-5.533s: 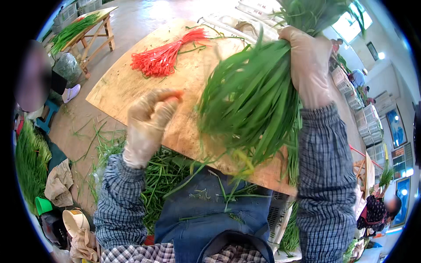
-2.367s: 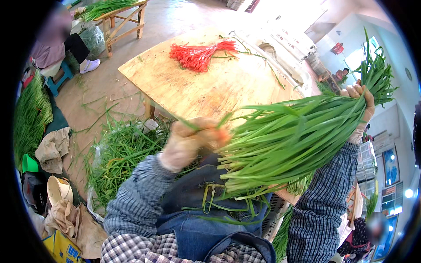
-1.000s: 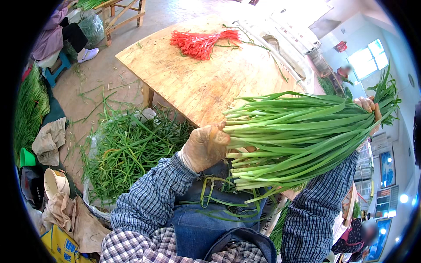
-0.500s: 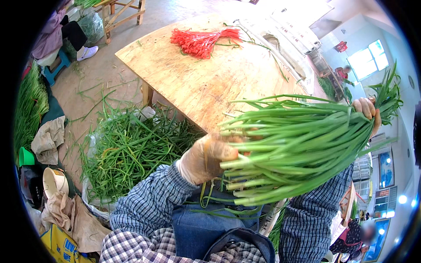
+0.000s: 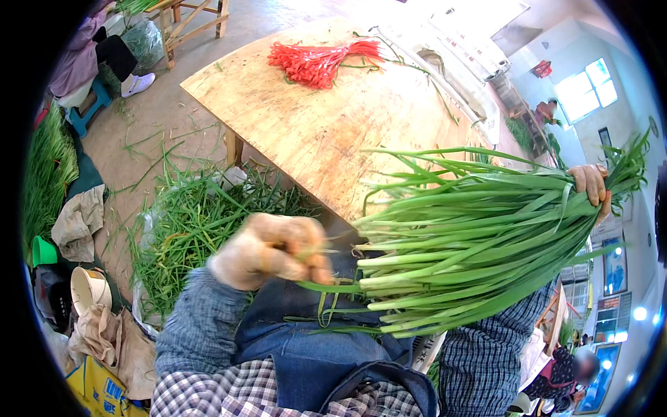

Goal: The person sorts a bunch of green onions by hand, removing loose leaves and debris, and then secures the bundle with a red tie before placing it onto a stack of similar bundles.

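My right hand (image 5: 592, 186), in a stained glove, grips a big bunch of garlic chives (image 5: 458, 236) near the leaf tips. The bunch lies sideways in the air over my lap, with its pale cut stems pointing left and fanned apart. Just left of those stems is my gloved left hand (image 5: 278, 251), slightly blurred, its fingers closed in a pinch. A loose chive leaf (image 5: 332, 286) runs from these fingers toward the lower stems. A few more thin strands hang against my blue apron (image 5: 313, 347).
A wooden table (image 5: 278, 104) ahead carries a bundle of red plastic ties (image 5: 306, 62). Left of me is a heap of chive trimmings (image 5: 187, 236) on plastic. Farther left are a cream bucket (image 5: 89, 288), brown cloths (image 5: 78, 222) and a seated person (image 5: 83, 55) on a blue stool.
My left hand has drawn away from the stem ends to the left and closed, with a leaf trailing from it. The bunch in my right hand has shifted slightly right.
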`<state>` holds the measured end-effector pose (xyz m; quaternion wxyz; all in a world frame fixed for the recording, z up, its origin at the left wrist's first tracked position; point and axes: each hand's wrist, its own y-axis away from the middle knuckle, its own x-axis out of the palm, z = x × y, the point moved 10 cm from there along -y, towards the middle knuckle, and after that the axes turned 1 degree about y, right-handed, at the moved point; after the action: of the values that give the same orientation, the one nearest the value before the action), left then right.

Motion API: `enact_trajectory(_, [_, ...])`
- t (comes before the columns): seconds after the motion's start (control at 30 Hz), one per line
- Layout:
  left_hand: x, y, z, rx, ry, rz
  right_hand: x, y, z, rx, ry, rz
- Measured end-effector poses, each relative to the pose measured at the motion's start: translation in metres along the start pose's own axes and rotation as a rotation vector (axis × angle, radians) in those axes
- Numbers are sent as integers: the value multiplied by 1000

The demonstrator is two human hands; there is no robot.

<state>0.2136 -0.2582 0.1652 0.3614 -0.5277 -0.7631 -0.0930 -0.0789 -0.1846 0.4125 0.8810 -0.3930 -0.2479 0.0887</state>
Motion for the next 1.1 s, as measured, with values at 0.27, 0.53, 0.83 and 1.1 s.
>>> enact_trajectory(0.27, [-28,31,-37,17,-1324,-406,13,-3,-12,36,14,95])
enact_trajectory(0.53, [25,-58,0,113,-700,-254,22,-8,-18,21,44,72])
enact_trajectory(0.83, [14,-60,-6,246,-781,-378,11,-2,-21,59,34,20])
enact_trajectory(1.1, [26,-65,-11,289,-1426,-383,9,-1,-22,47,72,13])
